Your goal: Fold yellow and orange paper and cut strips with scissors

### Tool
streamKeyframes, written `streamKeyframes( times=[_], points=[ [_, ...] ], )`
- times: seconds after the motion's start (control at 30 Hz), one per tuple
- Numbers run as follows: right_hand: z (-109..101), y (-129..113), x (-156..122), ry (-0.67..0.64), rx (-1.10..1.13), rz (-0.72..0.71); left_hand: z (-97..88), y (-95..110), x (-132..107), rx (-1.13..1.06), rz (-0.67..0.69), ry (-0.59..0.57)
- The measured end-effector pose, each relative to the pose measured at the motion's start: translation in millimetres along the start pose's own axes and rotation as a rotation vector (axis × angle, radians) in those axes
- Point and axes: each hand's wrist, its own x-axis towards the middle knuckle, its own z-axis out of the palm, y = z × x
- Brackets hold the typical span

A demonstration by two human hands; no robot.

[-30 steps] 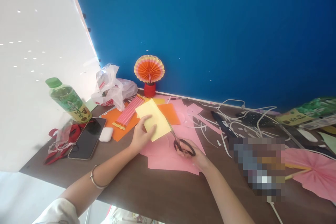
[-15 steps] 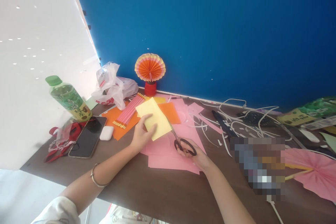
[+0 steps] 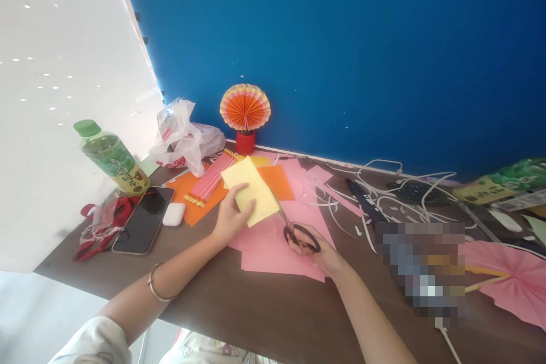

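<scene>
My left hand [image 3: 230, 217] pinches a yellow sheet of paper [image 3: 251, 190] and holds it just above the brown table [image 3: 256, 307]. My right hand [image 3: 321, 251] grips black-handled scissors [image 3: 294, 228], whose blades reach under the sheet's right edge. Pink paper sheets [image 3: 277, 250] lie on the table beneath both hands. An orange sheet [image 3: 277, 183] lies just behind the yellow one.
At the left stand a green bottle [image 3: 111, 157], a phone [image 3: 144, 219], a white earbud case [image 3: 174, 214] and red scissors [image 3: 100, 227]. A plastic bag [image 3: 183, 137] and a paper fan in a red cup [image 3: 244, 116] sit by the blue wall. White cables [image 3: 384, 193] and a pink fan [image 3: 512, 284] lie at the right.
</scene>
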Motion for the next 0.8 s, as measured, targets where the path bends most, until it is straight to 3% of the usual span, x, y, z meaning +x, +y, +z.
streamKeyframes(
  times=[0.3,0.8],
  points=[
    [-1.4,-0.6,1.0,-0.060,0.017,-0.008,-0.2,-0.8,0.2,0.011,-0.003,-0.008],
    [-4.0,4.2,2.5,-0.050,-0.002,-0.002,-2.1,2.5,0.0,0.032,0.078,0.009]
  ],
)
